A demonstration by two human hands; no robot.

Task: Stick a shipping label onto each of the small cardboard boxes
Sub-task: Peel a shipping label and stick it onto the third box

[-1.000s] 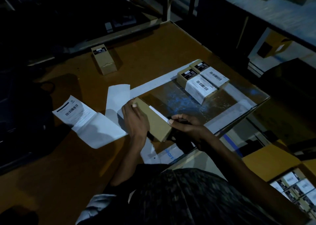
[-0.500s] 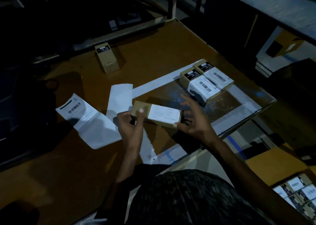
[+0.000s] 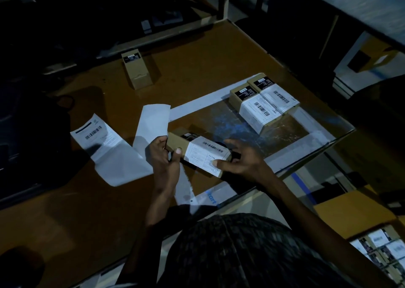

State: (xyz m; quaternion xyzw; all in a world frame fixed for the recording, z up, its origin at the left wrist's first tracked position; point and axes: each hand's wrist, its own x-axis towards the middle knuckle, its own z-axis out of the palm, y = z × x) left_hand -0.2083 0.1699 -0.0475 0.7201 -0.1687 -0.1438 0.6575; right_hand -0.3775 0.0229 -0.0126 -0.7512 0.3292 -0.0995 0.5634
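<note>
Above the desk [image 3: 219, 53], a left hand [image 3: 163, 156] grips the bare end of a small cardboard box [image 3: 197, 151] while the right hand [image 3: 238, 159], thumb pressing, smooths its shipping label [image 3: 206, 155], the box's long axis spanning both hands.

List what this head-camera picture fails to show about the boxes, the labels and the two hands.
- Held box: underside and far face hidden by the box itself.
- Its shipping label: small print too small to read.
- Left hand: fingers behind the box's end are hidden.
- Right hand: fingertips past the box's dark far end are unclear.
- Carton of labelled boxes: cut off by the right edge.
- Lone box: its far sides are hidden.
</note>
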